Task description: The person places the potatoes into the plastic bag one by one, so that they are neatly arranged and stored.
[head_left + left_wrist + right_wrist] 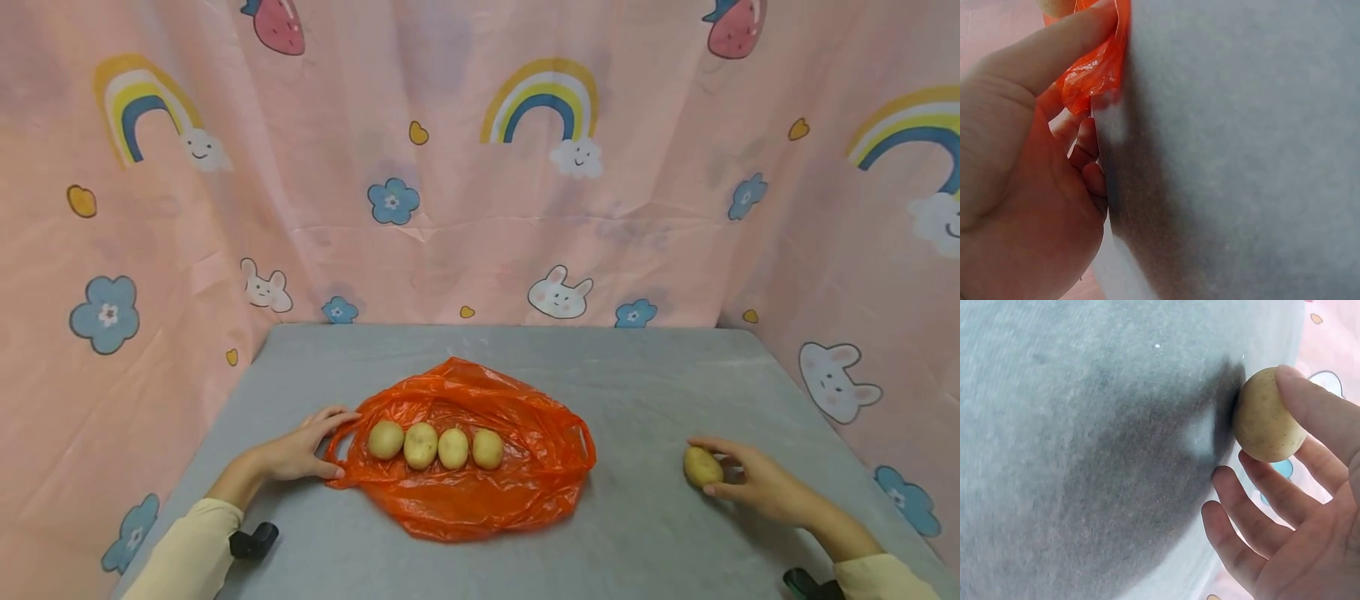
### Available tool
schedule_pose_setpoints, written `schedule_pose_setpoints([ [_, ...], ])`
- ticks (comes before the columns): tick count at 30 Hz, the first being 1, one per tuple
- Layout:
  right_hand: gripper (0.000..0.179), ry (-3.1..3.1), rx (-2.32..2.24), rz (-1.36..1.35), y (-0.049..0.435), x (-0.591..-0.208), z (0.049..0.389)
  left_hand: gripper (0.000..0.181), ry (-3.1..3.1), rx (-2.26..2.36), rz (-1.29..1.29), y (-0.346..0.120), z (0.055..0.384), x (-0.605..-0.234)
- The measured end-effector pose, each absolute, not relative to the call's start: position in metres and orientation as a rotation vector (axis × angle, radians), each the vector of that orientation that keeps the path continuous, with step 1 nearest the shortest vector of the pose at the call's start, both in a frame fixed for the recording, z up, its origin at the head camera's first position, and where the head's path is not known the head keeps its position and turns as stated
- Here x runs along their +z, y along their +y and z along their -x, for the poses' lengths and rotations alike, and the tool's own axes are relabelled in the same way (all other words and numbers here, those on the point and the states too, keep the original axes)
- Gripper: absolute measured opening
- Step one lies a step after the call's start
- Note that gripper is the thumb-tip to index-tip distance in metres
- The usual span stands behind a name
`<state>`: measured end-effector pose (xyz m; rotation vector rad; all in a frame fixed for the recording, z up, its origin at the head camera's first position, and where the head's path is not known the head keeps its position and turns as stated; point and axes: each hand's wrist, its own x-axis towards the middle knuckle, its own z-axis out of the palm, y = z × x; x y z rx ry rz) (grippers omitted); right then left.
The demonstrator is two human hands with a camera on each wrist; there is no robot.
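Note:
An orange plastic bag lies spread flat, with several potatoes in a row on it. At the bag's left handle is my left hand, its thumb and fingers spread apart. The thumb touches the orange plastic in the left wrist view. Well to the right of the bag, my right hand holds a single potato between thumb and index finger. The right wrist view shows this potato low over the tabletop, the other fingers extended below it.
Everything lies on a grey table. A pink patterned curtain surrounds its back and sides. Black wrist straps show at both cuffs.

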<state>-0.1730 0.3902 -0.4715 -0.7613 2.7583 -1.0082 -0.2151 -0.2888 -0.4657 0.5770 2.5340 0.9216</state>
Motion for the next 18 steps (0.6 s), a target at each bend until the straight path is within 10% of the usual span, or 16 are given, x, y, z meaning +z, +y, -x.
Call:
schedule_pose_setpoints([
  [18, 0.061, 2.847, -0.889, 0.586, 0.377, -0.46, 0.169, 0.081, 2.526, 0.935, -0.599, -0.287, 0.214, -0.465],
])
